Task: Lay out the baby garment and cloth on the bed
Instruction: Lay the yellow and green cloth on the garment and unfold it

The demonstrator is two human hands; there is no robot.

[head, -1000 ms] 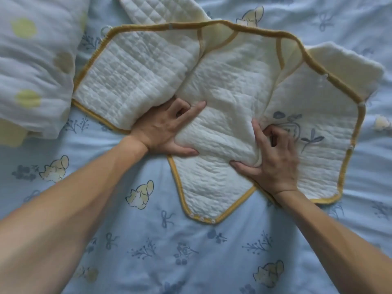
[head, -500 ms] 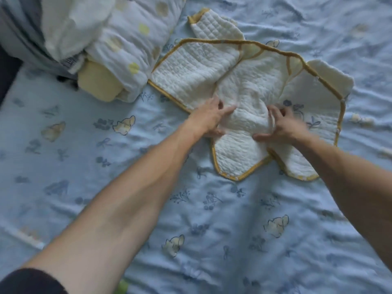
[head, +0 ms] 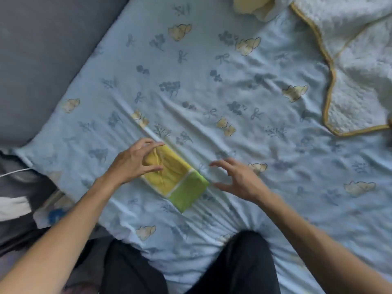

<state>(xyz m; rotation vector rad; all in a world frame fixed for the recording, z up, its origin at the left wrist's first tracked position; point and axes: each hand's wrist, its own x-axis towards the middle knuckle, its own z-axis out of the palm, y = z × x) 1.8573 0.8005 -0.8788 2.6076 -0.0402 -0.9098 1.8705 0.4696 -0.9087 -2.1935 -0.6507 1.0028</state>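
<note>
The folded yellow-green cloth [head: 175, 181] lies on the bed [head: 233, 98], left hand [head: 132, 163] fingers [head: 148, 143] spread touching it, right hand [head: 238, 179] fingers spread just beside.

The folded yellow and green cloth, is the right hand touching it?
Apart. The head view shows a strip of blue bedsheet between the right hand and the green end of the folded cloth.

A bed [head: 212, 85] fills most of the view, its pale blue sheet [head: 265, 158] wrinkled and printed with flowers, bows and cream animals; grey floor [head: 42, 49] lies beyond its left edge; soft, dim light.
</note>
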